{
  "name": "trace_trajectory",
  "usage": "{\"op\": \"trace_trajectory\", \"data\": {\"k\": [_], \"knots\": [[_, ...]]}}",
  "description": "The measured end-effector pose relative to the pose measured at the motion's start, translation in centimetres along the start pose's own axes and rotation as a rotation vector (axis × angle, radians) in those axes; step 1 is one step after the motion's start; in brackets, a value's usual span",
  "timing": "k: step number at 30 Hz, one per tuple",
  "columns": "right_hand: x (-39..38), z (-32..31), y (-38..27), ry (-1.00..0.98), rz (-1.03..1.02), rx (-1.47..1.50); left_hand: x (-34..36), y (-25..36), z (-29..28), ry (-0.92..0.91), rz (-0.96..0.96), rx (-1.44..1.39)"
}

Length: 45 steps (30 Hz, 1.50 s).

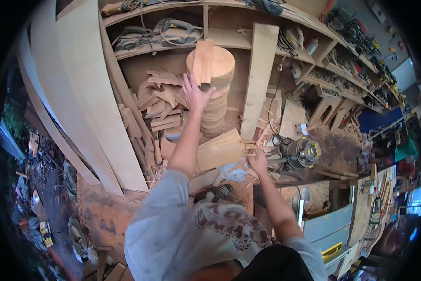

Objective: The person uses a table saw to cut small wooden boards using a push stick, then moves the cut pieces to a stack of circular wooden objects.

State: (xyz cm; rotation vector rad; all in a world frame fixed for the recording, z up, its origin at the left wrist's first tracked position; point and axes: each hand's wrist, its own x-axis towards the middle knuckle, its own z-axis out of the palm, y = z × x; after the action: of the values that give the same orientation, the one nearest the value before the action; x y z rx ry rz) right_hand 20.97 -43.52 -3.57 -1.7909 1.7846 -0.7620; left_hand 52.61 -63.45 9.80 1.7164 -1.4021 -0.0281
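Note:
My left hand (197,94) reaches forward with fingers and thumb spread on either side of the near end of some reddish-brown wooden blocks (203,61). Whether the fingers press on them is hard to tell. The blocks lie side by side on top of a tall stack of round wooden discs (223,63). Lower and to the right, my right hand (257,161) is closed around thin wooden strips (248,149), whose ends stick out to its left. Behind that hand's fingertips is a pale, wide board (219,151).
Wood offcuts (161,100) are heaped left of the discs. Tall plywood sheets (84,84) lean at the left. An upright plank (261,79) stands against shelving (229,35) holding power tools. A router-like machine (301,152) sits right of my right hand. A clear plastic bag (234,172) lies below.

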Motion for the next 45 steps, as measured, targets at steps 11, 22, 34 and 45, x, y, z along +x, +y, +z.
{"op": "trace_trajectory", "data": {"k": [11, 22, 34, 45], "knots": [[-60.6, -4.6, 21.5, -0.095, 1.262, -0.147, 2.4, 1.7, 6.8, 0.09, -0.256, -0.139], [-54.7, 4.3, 17.5, 0.343, 0.891, 0.201, 2.3, 1.4, 7.8, 0.271, -0.148, -0.085], [-57.9, 5.9, 8.3, 0.759, 1.425, 0.414, -25.6, 3.0, 15.0, -0.814, 0.468, -0.393], [-78.3, 10.4, 6.4, 1.071, 1.905, 0.303, -60.8, 22.4, 1.6, -2.364, 1.166, -0.121]]}}
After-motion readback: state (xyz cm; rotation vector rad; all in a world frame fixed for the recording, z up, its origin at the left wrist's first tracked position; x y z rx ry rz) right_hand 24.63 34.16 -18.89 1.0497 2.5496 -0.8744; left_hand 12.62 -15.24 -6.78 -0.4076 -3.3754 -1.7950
